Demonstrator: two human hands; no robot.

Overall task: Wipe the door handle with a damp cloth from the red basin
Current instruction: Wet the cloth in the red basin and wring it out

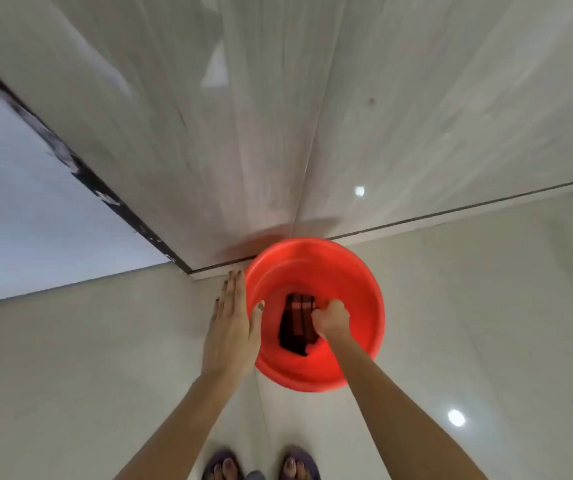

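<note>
basin: round glossy red plastic basin [314, 315] on the pale tiled floor [486, 306], against the wall.
cloth: dark, limp cloth [295, 323] in its bottom.
my right hand [330, 320]: fingers clenched on the cloth.
my left hand [231, 323]: flat, fingers straight, beside the rim.

Glossy pale floor tiles [70, 375] fill the lower frame, a shiny tiled wall [278, 116] above, purple sandals [299, 462] at bottom centre.
</note>
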